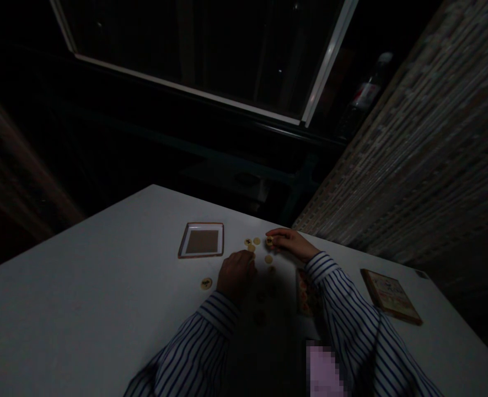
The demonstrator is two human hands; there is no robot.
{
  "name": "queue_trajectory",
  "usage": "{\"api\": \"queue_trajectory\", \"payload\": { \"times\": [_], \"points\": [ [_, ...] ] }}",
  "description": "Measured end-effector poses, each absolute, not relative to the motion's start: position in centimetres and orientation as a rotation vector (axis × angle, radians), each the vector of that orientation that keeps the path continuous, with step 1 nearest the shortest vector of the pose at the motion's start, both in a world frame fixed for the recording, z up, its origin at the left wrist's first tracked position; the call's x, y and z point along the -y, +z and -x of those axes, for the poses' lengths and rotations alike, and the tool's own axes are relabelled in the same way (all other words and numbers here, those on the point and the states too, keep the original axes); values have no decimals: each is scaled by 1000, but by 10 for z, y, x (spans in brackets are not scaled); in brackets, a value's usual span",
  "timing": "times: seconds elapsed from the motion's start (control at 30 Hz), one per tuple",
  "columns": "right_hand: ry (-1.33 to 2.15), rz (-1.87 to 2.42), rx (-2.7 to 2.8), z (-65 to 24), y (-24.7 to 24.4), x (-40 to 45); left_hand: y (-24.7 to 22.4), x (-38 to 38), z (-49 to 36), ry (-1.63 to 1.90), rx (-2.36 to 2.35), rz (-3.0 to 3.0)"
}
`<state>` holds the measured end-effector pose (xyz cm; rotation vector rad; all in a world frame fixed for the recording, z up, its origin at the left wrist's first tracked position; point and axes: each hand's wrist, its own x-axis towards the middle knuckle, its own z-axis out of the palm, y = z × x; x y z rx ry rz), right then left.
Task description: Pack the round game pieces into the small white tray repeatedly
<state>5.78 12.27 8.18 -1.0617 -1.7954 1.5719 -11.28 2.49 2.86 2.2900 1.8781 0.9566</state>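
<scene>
Round wooden Chinese chess pieces lie loosely on the white table (pixel 119 275). Between the thumb and fingers of my right hand (pixel 291 242) is one chess piece (pixel 269 241) with a dark character on it. My left hand (pixel 236 273) is curled low over the table, its fingertips beside a pale piece (pixel 251 248); what they pinch, if anything, is hidden. Close by are a marked piece (pixel 248 241) and two plain-looking pieces, one at the back (pixel 256 241) and one in front (pixel 268 259). Another marked piece (pixel 206 283) lies left of my left wrist. Several more sit in shadow between my arms.
A shallow framed tray (pixel 201 256) stands at the left. Under my right forearm, partly covered, is a box with reddish pieces (pixel 304 295). A flat box or lid (pixel 392 295) lies farther right. Behind the table hang a string curtain (pixel 417 138) and a dark window; a bottle (pixel 365 95) stands there.
</scene>
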Motion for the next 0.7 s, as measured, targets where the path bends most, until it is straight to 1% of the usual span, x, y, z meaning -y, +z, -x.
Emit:
{"api": "queue_trajectory", "payload": {
  "times": [0.33, 0.7],
  "points": [
    [1606, 1029, 1732, -60, 85, -118, 30, -24, 114, 961, -1880, -2258],
    [1434, 1006, 1826, -62, 67, -126, 26, -25, 116, 1014, -1864, -2258]
  ]
}}
